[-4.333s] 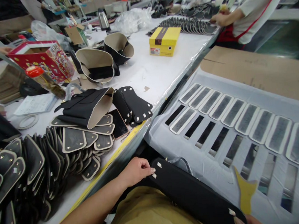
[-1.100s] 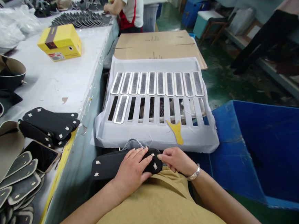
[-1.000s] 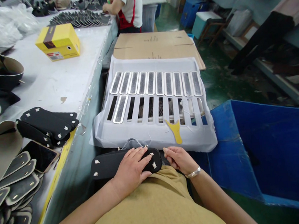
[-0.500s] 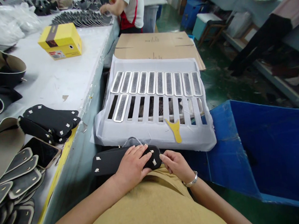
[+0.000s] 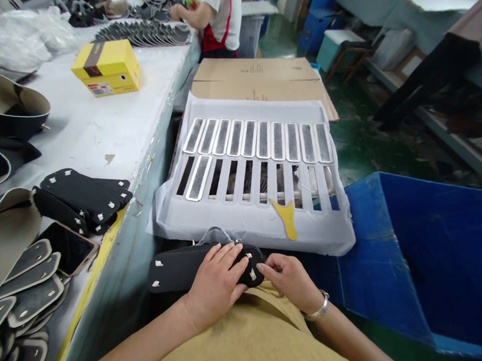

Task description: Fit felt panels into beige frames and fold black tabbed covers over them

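Moved since the earliest view: left hand (image 5: 218, 282), from the left end of the black piece (image 5: 175, 269) to its right half; lying flat, fingers lightly spread. Black piece: matt, oblong, round-cornered, white-tabbed, at the lap; left half uncovered. Right hand (image 5: 291, 282): thumb against forefinger at the rounded end; grip on edge cannot be told. Beyond, close: slotted, cloth-covered rack (image 5: 223, 218). Left: yellow-edged counter (image 5: 82, 132).

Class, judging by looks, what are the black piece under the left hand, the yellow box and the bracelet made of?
Black piece: perhaps leather or imitation leather, matt; its surface looks smooth and barely shines.
Yellow box: probably cardboard, smooth printed finish; straight edges and brown band suggest it.
Bracelet: likely polished metal; silvery with bright highlights.
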The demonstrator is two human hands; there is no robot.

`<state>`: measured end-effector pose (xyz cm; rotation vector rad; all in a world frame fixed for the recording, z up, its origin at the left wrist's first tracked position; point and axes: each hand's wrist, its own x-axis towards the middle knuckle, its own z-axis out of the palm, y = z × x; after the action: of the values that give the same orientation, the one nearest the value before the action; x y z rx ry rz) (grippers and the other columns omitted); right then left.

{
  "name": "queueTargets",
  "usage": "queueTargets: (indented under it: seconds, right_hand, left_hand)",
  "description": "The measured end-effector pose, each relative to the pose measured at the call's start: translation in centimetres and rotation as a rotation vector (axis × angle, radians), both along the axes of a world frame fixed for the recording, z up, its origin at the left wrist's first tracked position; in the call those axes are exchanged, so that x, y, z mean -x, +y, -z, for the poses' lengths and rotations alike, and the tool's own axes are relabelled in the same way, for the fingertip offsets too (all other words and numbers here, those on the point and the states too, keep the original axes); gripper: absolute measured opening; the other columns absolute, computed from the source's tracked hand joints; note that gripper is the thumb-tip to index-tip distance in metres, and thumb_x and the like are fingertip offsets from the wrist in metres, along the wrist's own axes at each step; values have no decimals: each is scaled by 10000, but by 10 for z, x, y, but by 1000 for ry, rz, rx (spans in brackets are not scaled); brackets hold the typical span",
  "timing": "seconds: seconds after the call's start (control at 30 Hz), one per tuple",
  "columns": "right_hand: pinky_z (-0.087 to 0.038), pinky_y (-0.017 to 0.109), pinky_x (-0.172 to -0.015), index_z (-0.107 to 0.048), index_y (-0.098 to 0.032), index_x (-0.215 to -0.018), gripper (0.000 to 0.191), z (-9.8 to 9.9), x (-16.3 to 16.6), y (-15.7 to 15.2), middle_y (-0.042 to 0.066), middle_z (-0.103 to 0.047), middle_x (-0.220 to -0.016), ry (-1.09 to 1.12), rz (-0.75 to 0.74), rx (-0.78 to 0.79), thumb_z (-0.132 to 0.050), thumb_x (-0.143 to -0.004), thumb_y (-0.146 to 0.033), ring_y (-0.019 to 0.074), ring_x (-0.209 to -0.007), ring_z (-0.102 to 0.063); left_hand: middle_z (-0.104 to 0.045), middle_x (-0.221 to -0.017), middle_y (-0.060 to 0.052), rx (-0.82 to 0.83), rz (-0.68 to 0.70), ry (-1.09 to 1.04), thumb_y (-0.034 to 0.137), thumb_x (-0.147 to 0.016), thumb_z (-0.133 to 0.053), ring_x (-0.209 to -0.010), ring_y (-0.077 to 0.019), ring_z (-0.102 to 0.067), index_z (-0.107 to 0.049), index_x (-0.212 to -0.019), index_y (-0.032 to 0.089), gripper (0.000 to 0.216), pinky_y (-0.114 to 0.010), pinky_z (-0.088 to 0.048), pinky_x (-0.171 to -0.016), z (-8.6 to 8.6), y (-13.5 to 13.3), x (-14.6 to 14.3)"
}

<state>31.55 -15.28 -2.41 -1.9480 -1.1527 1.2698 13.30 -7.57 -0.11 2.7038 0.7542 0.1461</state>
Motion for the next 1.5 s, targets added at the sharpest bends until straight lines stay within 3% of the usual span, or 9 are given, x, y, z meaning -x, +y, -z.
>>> queueTargets:
  seconds: [0.37, 0.5, 0.57, 0.67, 0.73, 0.8, 0.9, 1.03, 1.5]
  right_hand:
    - [-311, 238, -435, -422, -203, -543, 346, -10, 0, 11, -32, -460, -484, -341, -181, -11, -515, -789, -427, 105, -447, -423]
    - [-455, 294, -564, -524, -209, -872, 258, -15, 1, 16, 14, -574, -685, -611, -196, -287, -509, -795, -455, 168, -594, -552]
    - [-485, 357, -737, -490, -199, -1062, 342, -20, 8, 23, 79, -608, -908, -716, -220, -503, -472, -825, -445, 219, -816, -597]
    - [-428, 418, -907, -409, -197, -1230, 478, -28, 32, 39, 126, -550, -1155, -747, -429, -677, -484, -828, -445, 267, -1077, -521]
    - [-409, 433, -940, -353, -184, -1303, 613, -28, 53, 51, 140, -502, -1242, -713, -602, -681, -526, -795, -481, 284, -1146, -473]
    - [-384, 454, -968, -320, -158, -1340, 752, -23, 71, 63, 157, -456, -1305, -696, -719, -650, -567, -744, -543, 304, -1190, -431]
    - [-344, 482, -997, -338, -120, -1339, 864, -12, 89, 74, 177, -443, -1323, -711, -804, -617, -613, -674, -599, 323, -1202, -413]
    - [-364, 479, -964, -395, -124, -1304, 795, 1, 94, 79, 173, -486, -1283, -730, -843, -610, -606, -688, -581, 312, -1158, -454]
    - [-420, 441, -896, -409, -152, -1290, 680, 1, 97, 81, 147, -514, -1247, -774, -860, -627, -518, -763, -567, 289, -1112, -498]
  left_hand:
    - [-439, -1362, -114, 81, 8, -1, 361, -771, -620, -1253, -275, -387, -507, -1218, 211, 485, -489, -258, -1055, -1, 1, 2]
    - [-381, -1399, -118, 131, -9, -143, 385, -780, -595, -1288, -252, -338, -407, -1300, 208, 581, -472, -235, -1077, -6, 6, 27]
    - [-418, -1363, -117, 117, -211, -267, 344, -816, -546, -1265, -226, -365, -410, -1284, 198, 509, -430, -274, -1066, -8, 8, 54]
    - [-575, -1107, -90, 123, -740, -395, 320, -844, -498, -1040, -198, -527, -516, -1110, 189, 297, -368, -409, -935, -6, 12, 104]
    - [-598, -875, -40, 252, -997, -387, 375, -830, -505, -807, -168, -563, -547, -989, 186, 251, -319, -465, -771, -1, 17, 135]
    - [-550, -686, 11, 496, -1084, -379, 437, -815, -503, -632, -131, -521, -559, -861, 177, 270, -258, -447, -612, 7, 24, 157]
    - [-437, -534, 59, 865, -1094, -436, 511, -777, -512, -484, -84, -426, -520, -715, 166, 351, -191, -344, -453, 18, 32, 169]
    - [-408, -494, 80, 1046, -1117, -503, 536, -716, -564, -406, -53, -362, -495, -679, 163, 381, -166, -259, -393, 25, 36, 171]
    - [-465, -508, 51, 783, -961, -409, 424, -733, -556, -497, -81, -400, -559, -604, 148, 305, -207, -302, -493, 25, 38, 177]
